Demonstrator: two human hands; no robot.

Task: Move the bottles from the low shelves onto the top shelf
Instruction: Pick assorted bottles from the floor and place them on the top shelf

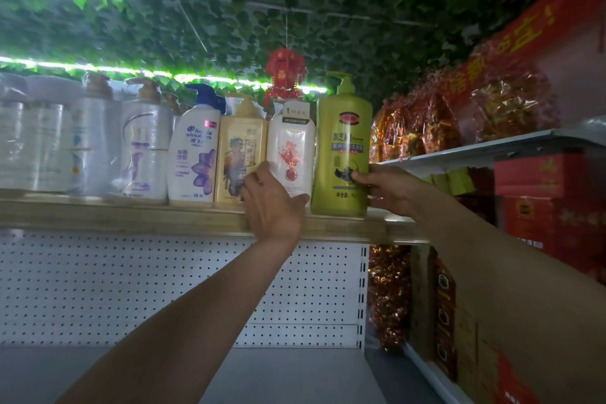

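- right hand (388, 188) clamped on lower right side of green pump bottle (341, 154), thumb on the front label, fingers wrapped behind
- left hand (270, 203) fingers straight and apart, palm up against base of white bottle with red flower print (290, 151), thumb reaching toward the green one; steadying, not gripping
- green bottle stands upright on top shelf (131, 215), at right end of the row, base near the front edge, just beside the white bottle
- rest of row going left: yellow bottle (241, 149), white bottle with blue pump (195, 151), then blurry wrapped white bottles (98, 141)
- step judged: placing/settling the green bottle on the shelf, release not yet done
- next move calls for: nudge it flush with the row and back from the edge, let go without tipping, then reach down for another
- lower shelf (295, 371) in view shows no bottles, pegboard back (164, 289) behind
- red boxes (544, 207) and foil packs (436, 121) on neighbouring rack to the right
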